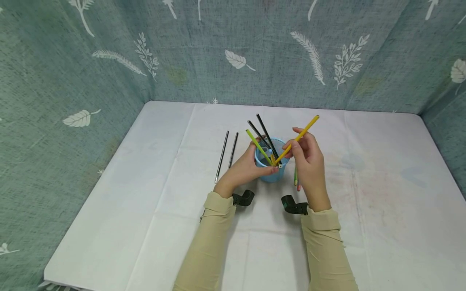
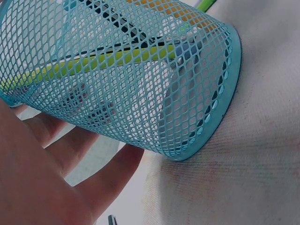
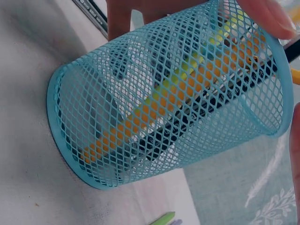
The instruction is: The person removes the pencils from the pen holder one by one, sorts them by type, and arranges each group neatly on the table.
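My left hand [image 1: 247, 166] holds a light blue mesh pencil cup [image 1: 276, 176] by its side, thumb near the rim. The cup stands on the table. Two black pencils [image 1: 264, 128], a light green pencil [image 1: 257, 145] and an orange-yellow pencil [image 3: 161, 104] lean inside it. Between thumb and fingers, my right hand [image 1: 310, 161] pinches a yellow pencil [image 1: 308, 126], slanted over the cup with its lower end at the mouth. Whether that end is below the rim is hard to tell. In the left wrist view, my left fingers [image 2: 110, 180] spread along the mesh.
Two dark, slim pencils [image 1: 222, 155] lie left of the cup on the white-covered table [image 1: 364, 242]. Ends of a green pencil [image 1: 295, 178] and a red pencil [image 1: 299, 188] show beside my right hand. A leaf-patterned curtain [image 1: 218, 81] rises behind the table.
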A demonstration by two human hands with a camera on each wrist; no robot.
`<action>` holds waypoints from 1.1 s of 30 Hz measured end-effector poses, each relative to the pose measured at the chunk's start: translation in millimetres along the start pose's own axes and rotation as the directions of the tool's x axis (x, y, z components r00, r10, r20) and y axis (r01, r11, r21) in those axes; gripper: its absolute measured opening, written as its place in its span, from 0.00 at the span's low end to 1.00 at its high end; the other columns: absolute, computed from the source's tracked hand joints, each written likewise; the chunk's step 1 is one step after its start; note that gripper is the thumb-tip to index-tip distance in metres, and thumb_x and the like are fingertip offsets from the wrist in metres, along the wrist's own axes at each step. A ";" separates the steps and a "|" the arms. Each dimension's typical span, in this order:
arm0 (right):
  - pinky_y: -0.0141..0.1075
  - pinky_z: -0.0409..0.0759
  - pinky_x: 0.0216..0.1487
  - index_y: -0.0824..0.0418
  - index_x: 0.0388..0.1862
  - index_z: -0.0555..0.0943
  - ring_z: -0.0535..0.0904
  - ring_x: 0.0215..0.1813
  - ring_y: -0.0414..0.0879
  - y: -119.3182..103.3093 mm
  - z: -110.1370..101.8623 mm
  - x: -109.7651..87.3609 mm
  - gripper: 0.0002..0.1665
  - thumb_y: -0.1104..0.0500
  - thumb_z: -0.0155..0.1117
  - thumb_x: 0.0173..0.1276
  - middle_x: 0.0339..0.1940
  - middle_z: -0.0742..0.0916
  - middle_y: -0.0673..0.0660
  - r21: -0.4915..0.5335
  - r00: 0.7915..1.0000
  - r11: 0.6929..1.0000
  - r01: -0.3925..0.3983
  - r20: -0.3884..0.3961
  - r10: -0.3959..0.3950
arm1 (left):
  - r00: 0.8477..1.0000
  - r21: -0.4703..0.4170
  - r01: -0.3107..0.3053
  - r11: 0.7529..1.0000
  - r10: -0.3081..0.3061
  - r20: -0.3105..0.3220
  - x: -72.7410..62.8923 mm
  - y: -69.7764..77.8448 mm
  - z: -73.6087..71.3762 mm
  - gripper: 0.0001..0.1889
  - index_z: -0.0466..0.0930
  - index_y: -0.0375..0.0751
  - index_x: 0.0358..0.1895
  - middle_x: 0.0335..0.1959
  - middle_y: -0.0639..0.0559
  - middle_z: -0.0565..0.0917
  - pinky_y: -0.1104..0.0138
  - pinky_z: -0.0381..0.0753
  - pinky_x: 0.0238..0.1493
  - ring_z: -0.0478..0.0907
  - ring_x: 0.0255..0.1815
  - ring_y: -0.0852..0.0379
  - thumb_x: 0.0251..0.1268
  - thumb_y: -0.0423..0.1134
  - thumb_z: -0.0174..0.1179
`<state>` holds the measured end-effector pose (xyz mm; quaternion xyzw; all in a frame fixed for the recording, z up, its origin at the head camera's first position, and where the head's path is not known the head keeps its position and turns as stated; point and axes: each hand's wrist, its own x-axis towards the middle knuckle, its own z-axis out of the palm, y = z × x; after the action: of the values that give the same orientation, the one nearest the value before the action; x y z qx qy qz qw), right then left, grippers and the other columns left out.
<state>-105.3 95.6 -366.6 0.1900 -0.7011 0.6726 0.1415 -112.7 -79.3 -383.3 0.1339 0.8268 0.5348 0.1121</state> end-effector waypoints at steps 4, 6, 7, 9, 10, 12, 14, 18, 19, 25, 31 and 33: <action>0.35 0.76 0.37 0.63 0.59 0.66 0.73 0.32 0.58 1.6 -2.6 0.3 0.19 0.67 0.46 0.69 0.35 0.78 0.70 0.036 0.999 0.999 -0.001 -0.039 0.002 | 1.000 -0.008 0.002 1.000 -0.002 -0.005 5.3 -12.0 1.0 0.49 0.43 0.55 0.69 0.60 0.50 0.64 0.58 0.66 0.54 0.64 0.57 0.56 0.46 0.52 0.66; 0.34 0.76 0.37 0.63 0.59 0.66 0.73 0.31 0.57 2.4 -4.2 0.8 0.19 0.66 0.46 0.69 0.35 0.78 0.69 0.032 0.998 0.999 -0.006 -0.064 0.008 | 1.000 -0.010 -0.007 1.000 0.007 -0.016 9.7 -21.0 2.6 0.50 0.43 0.60 0.68 0.60 0.53 0.64 0.58 0.66 0.54 0.64 0.58 0.57 0.43 0.55 0.67; 0.34 0.76 0.37 0.62 0.59 0.66 0.73 0.31 0.57 2.9 -5.2 0.9 0.19 0.65 0.45 0.69 0.35 0.78 0.69 0.033 0.997 0.999 -0.009 -0.077 0.012 | 1.000 -0.005 -0.014 1.000 0.014 -0.022 11.6 -24.9 3.3 0.50 0.43 0.62 0.68 0.60 0.53 0.64 0.58 0.66 0.54 0.64 0.58 0.57 0.42 0.56 0.67; 0.33 0.76 0.37 0.61 0.60 0.65 0.73 0.30 0.57 4.0 -7.5 1.2 0.19 0.64 0.45 0.70 0.35 0.78 0.68 0.040 0.995 0.999 -0.019 -0.102 0.023 | 0.999 0.018 -0.028 0.999 0.029 -0.036 14.9 -31.6 5.0 0.50 0.43 0.65 0.67 0.60 0.56 0.63 0.57 0.66 0.55 0.63 0.58 0.59 0.40 0.60 0.66; 0.33 0.76 0.37 0.61 0.60 0.64 0.73 0.30 0.56 4.6 -8.8 1.3 0.20 0.64 0.45 0.70 0.35 0.77 0.68 0.051 0.994 0.998 -0.022 -0.110 0.027 | 0.998 0.018 -0.036 0.999 0.037 -0.043 15.6 -32.7 5.7 0.50 0.43 0.66 0.67 0.59 0.58 0.62 0.57 0.65 0.55 0.62 0.59 0.60 0.39 0.61 0.66; 0.34 0.77 0.36 0.60 0.61 0.63 0.74 0.29 0.56 5.9 -11.3 1.6 0.20 0.63 0.44 0.70 0.35 0.78 0.69 0.076 0.992 0.997 -0.023 -0.122 0.032 | 0.998 0.012 -0.041 0.999 0.042 -0.046 15.6 -33.8 6.2 0.50 0.43 0.69 0.66 0.59 0.59 0.62 0.56 0.65 0.55 0.62 0.58 0.60 0.37 0.62 0.66; 0.34 0.78 0.35 0.58 0.62 0.63 0.74 0.28 0.57 6.8 -13.6 1.9 0.21 0.62 0.44 0.71 0.34 0.78 0.69 0.097 0.991 0.995 -0.026 -0.129 0.039 | 0.999 0.012 -0.037 0.999 0.037 -0.038 13.3 -29.7 5.2 0.49 0.44 0.67 0.65 0.59 0.58 0.62 0.56 0.66 0.54 0.63 0.58 0.60 0.39 0.61 0.66; 0.35 0.78 0.35 0.57 0.62 0.62 0.75 0.28 0.58 7.6 -16.7 1.9 0.21 0.62 0.43 0.71 0.35 0.79 0.70 0.086 0.989 0.996 -0.033 -0.141 0.045 | 1.000 0.006 -0.002 1.000 0.002 -0.001 3.3 -10.2 0.7 0.48 0.43 0.60 0.67 0.60 0.52 0.62 0.58 0.67 0.53 0.63 0.59 0.56 0.45 0.54 0.66; 0.36 0.78 0.35 0.57 0.62 0.62 0.76 0.28 0.58 7.8 -17.2 2.0 0.21 0.62 0.43 0.71 0.35 0.80 0.70 0.085 0.988 0.996 -0.036 -0.144 0.048 | 1.000 0.008 0.007 1.000 -0.008 0.005 1.1 -5.5 -0.2 0.47 0.43 0.58 0.67 0.61 0.51 0.62 0.58 0.67 0.54 0.63 0.59 0.56 0.47 0.52 0.66; 0.35 0.78 0.34 0.56 0.62 0.63 0.76 0.28 0.55 9.1 -18.2 2.1 0.21 0.60 0.44 0.71 0.34 0.80 0.70 0.074 0.985 0.996 -0.044 -0.161 0.056 | 0.999 0.021 0.034 0.999 -0.034 0.010 -1.8 0.2 -1.2 0.48 0.43 0.57 0.68 0.62 0.51 0.60 0.57 0.66 0.55 0.61 0.61 0.54 0.47 0.51 0.66; 0.34 0.78 0.34 0.57 0.62 0.62 0.76 0.27 0.51 8.7 -20.1 2.3 0.22 0.58 0.45 0.71 0.34 0.79 0.71 0.104 0.981 0.994 -0.023 -0.192 0.043 | 1.000 0.003 0.020 1.000 -0.020 0.014 1.0 -5.3 -0.8 0.48 0.43 0.57 0.67 0.61 0.50 0.61 0.58 0.66 0.55 0.61 0.61 0.55 0.46 0.51 0.66; 0.34 0.78 0.35 0.57 0.62 0.62 0.76 0.27 0.51 7.7 -21.3 2.3 0.22 0.58 0.46 0.70 0.33 0.79 0.70 0.122 0.976 0.992 -0.009 -0.215 0.036 | 1.000 0.000 0.022 1.000 -0.022 0.013 4.8 -13.1 0.5 0.48 0.43 0.59 0.67 0.61 0.52 0.61 0.58 0.66 0.55 0.61 0.61 0.56 0.45 0.54 0.66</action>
<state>-112.1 116.8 -371.2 0.1156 -0.6418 0.7318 0.1979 -118.3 -82.4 -395.7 0.1281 0.8274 0.5328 0.1233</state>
